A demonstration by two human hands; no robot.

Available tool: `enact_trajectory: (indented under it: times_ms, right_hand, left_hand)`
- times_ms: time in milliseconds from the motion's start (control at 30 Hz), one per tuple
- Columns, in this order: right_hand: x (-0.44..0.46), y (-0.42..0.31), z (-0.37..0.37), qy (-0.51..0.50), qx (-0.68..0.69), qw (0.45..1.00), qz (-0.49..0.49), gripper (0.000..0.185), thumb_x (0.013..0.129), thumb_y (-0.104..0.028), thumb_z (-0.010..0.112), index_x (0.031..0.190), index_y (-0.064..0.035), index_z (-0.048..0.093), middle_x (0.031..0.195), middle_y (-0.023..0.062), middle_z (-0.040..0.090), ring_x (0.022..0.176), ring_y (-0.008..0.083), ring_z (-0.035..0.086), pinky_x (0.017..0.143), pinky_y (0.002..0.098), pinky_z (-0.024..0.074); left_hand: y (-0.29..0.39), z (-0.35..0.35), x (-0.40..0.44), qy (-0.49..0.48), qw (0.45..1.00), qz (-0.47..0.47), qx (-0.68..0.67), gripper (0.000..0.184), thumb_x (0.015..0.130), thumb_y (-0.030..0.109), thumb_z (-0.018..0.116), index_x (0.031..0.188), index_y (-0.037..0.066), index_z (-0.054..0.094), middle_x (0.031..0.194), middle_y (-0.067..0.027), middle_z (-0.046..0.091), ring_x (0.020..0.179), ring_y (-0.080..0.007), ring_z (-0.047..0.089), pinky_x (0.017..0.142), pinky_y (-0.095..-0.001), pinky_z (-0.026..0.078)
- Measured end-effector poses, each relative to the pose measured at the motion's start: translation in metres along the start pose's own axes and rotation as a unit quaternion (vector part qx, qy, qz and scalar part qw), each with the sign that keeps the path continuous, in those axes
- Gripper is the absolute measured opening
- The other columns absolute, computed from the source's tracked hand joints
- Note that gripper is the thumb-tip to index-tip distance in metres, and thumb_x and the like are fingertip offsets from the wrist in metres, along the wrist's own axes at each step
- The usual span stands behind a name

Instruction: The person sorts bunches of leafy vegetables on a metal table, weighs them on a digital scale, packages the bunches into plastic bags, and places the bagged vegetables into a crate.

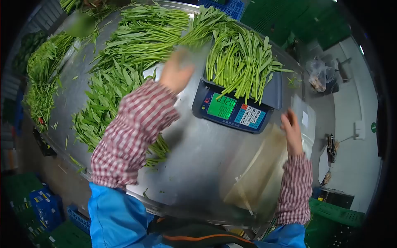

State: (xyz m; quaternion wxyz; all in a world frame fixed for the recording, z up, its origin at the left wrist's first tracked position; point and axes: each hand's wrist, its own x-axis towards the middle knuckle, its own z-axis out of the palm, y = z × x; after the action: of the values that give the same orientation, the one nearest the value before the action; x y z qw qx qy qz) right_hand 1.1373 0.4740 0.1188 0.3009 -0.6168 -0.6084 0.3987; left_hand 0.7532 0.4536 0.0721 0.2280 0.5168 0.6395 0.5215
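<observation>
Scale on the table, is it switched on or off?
On: the scale's display glows green and shows dark digits.

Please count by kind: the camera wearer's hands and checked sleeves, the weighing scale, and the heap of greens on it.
Wearer's hands: 2 (left hand, right hand)
Checked sleeves: 2 (left sleeve, right sleeve)
Weighing scale: 1
Heap of greens on it: 1
Total: 6
</observation>
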Motion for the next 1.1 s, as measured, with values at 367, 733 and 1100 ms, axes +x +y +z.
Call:
enact_trajectory:
  times_ms: [367,733,1100]
  right_hand:
    - [0.131,-0.044,0.094,-0.076,0.071,0.994,0.04,0.093,0.075,-0.056,0.06,0.131,0.0092,0.023,0.132,0.0242,0.035,0.122,0.0322,0.036,0.102,0.0358,0.0263]
    - [0.147,-0.027,0.114,-0.08,0.201,0.976,0.034,0.079,0.077,-0.025,0.069,0.128,0.0076,0.019,0.119,0.0199,0.045,0.104,0.0252,0.052,0.084,0.0326,0.0472]
    - [0.155,-0.046,0.12,-0.181,0.307,0.93,0.087,0.068,0.077,-0.031,0.069,0.122,0.0086,0.037,0.116,0.0186,0.049,0.109,0.0227,0.049,0.09,0.0339,0.0432]
  left_hand:
    - [0.007,0.168,0.031,-0.003,0.97,0.011,0.244,0.073,0.082,0.049,0.05,0.122,-0.01,0.036,0.121,-0.0299,0.04,0.119,-0.039,0.034,0.099,-0.0399,0.03]
    - [0.028,0.123,0.094,-0.204,0.913,-0.185,0.299,0.094,0.076,0.068,0.04,0.125,-0.012,0.036,0.12,-0.0258,0.043,0.115,-0.0379,0.037,0.098,-0.0428,0.028]
    - [-0.009,0.179,0.077,-0.022,0.926,0.002,0.377,0.08,0.085,0.061,0.031,0.127,-0.006,0.033,0.125,-0.027,0.039,0.119,-0.0361,0.035,0.102,-0.0449,0.02]
